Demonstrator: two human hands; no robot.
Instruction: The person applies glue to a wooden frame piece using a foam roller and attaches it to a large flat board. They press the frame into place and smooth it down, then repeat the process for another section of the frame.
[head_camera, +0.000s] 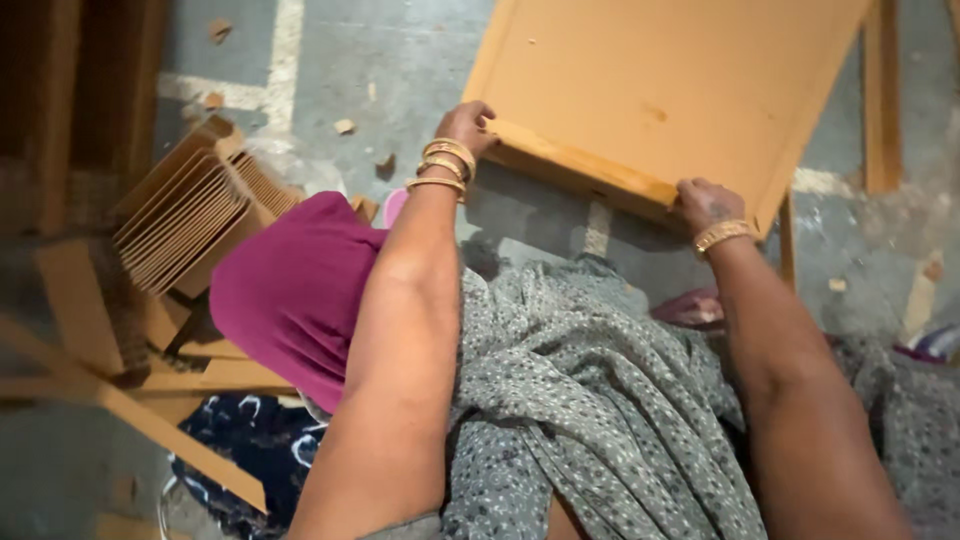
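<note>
Panel (660, 80) of orange-brown board lies tilted over the grey floor (400, 60), its near edge a raised wooden rail that both hands grip. Its far end runs out of the top of the view, so its full length cannot be told, and its right corner hides part of a wooden strip (880, 100) lying beyond it. The left hand (467, 125) closes on the rail's left end; the fingers curl over the edge and most are hidden behind it. The right hand (705, 205) clamps the rail near the right corner, fingertips also tucked out of sight under the board. Gold bangles (445, 165) ring the left wrist, and one sits on the right.

Below the arms, grey dotted cloth (580, 400) covers the lap and hides the floor under the panel's near edge. A magenta cloth (290, 290) bulges at the left arm, covering part of a stack of thin boards (190, 205) standing on edge. Loose strips (150, 420) cross beside it, cut off at the left frame edge. Dark blue patterned fabric (250, 445) shows underneath; its shape is hard to make out.

Open floor lies between the stack and the panel's left edge, dotted with small wood chips (345, 127). Right of the panel the floor is narrower, bounded by the strip.
</note>
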